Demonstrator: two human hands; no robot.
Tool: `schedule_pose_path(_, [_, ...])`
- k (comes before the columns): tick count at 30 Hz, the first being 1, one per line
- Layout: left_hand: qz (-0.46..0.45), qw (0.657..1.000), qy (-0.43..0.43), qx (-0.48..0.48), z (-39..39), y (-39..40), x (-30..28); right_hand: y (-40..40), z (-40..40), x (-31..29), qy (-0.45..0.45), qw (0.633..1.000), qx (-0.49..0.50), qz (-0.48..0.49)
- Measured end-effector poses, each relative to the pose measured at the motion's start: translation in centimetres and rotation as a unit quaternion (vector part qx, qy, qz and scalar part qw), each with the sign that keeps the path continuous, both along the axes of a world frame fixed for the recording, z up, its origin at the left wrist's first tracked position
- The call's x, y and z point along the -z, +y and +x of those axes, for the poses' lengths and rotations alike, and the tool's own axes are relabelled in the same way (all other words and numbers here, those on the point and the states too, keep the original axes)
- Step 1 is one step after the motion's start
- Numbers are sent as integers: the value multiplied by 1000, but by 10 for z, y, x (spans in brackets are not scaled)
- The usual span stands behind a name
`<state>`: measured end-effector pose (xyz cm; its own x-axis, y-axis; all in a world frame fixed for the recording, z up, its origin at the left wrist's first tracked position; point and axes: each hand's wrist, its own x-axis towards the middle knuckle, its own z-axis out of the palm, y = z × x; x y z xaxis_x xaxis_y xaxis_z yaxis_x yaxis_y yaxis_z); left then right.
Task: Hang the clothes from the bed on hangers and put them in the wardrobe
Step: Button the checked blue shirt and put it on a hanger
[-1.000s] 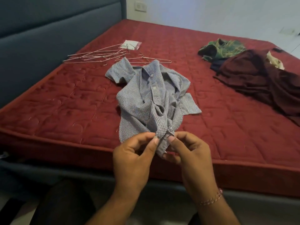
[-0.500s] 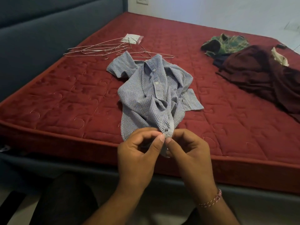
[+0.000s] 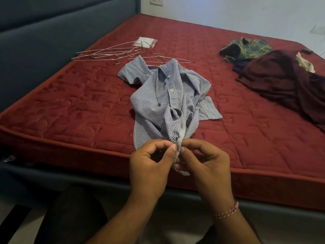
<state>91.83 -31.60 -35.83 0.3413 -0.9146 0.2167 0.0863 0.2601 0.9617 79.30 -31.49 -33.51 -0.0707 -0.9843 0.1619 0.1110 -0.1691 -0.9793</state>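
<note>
At the near edge of the bed (image 3: 52, 120), our left hand (image 3: 149, 166) and right hand (image 3: 205, 164) pinch the checked shirt (image 3: 167, 95) at its lower placket, seemingly working a button. Soft, crumpled cotton. Next we'd need one of those thin wire hangers (image 3: 109, 53) lying far left; dark garments (image 3: 281, 81) wait far right.

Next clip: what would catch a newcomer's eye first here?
The crumpled blue-and-white checked shirt at the middle of the red quilted mattress, its lower placket edge in the grip of both the left hand and the right hand at the near edge. Behind it lie thin wire hangers; at far right, a dark maroon garment pile.
</note>
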Motion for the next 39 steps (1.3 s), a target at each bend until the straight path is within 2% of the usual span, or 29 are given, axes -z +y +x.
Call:
schedule_pose_path(2, [13,1000,3,2,1,-2,3,-3,-2,1,20,1000,-9,-13])
schedule_pose_path(6, [28,999,6,15,3,-4,4,-9,-6,4,131,988,-13,-76])
schedule_pose_path(12, [57,997,42,24,3,-6,3,-12,-2,13,293,938,62,-176])
schedule_pose_path(16, [64,997,37,25,0,-4,3,-7,4,20,335,908,113,-225])
schedule_pose_path(19, [84,995,41,18,-2,-6,6,-7,3,25,339,906,120,-224])
schedule_pose_path(21, [87,995,46,31,-2,-7,5,-7,3,26,328,914,122,-206])
schedule_pose_path(23, [80,993,65,60,0,-7,4,-5,4,23,268,945,108,-156])
schedule_pose_path(25, [65,992,66,89,5,-8,2,-5,4,16,119,991,44,-52])
schedule_pose_path(26, [57,991,56,104,9,-9,2,-6,3,12,36,999,9,6])
schedule_pose_path(27, [51,991,41,120,13,-11,3,-7,2,7,-28,998,-17,52])
schedule_pose_path(29, [44,988,21,144,18,-14,2,-9,1,2,-87,990,-38,102])
schedule_pose_path(33, [39,988,27,147,19,-17,1,-13,2,-3,-138,980,-36,139])
schedule_pose_path(36, [30,988,45,146,22,-21,5,-21,-1,-3,-133,983,-35,123])
schedule_pose_path(39, [25,989,30,142,26,-23,8,-42,-6,-7,-97,991,18,89])
